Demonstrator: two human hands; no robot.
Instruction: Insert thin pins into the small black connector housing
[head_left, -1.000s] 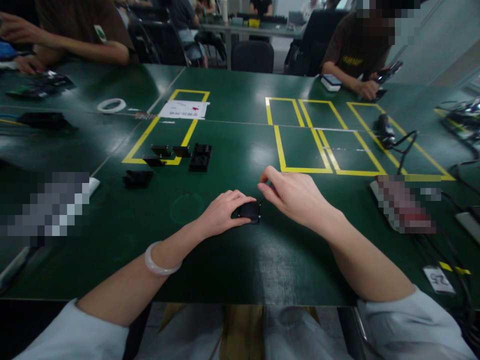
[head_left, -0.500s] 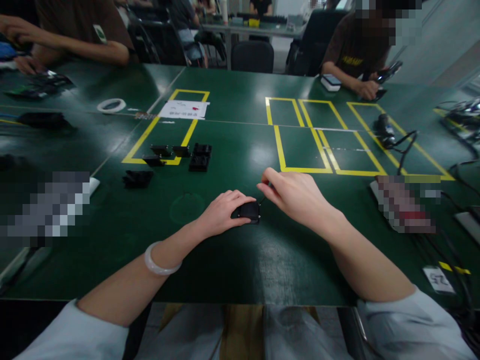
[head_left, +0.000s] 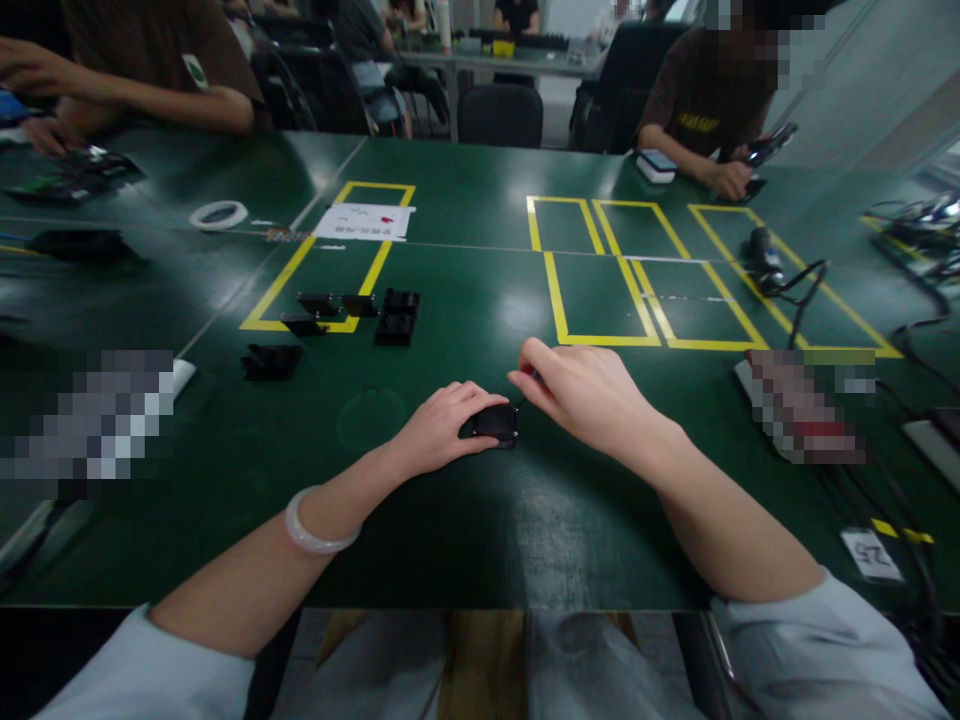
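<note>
My left hand [head_left: 442, 428] lies curled over a small black part [head_left: 496, 424] on the green table [head_left: 465, 520], holding it down with the fingers. Just to its right, my right hand [head_left: 589, 392] is pinched on a thin dark tool whose tip touches the part's upper right corner; the tool itself is mostly hidden in the fingers. A pale bangle [head_left: 311, 525] sits on my left wrist.
Several black parts [head_left: 397, 316] lie by a yellow taped box [head_left: 330, 255] at the left, one more black part [head_left: 270, 360] nearer. A paper sheet [head_left: 364, 220], tape roll [head_left: 218, 214], electric screwdriver with cable [head_left: 765, 258] and other people at the far edge.
My right hand has shifted slightly left and toward the part. The left hand stays on the part.
</note>
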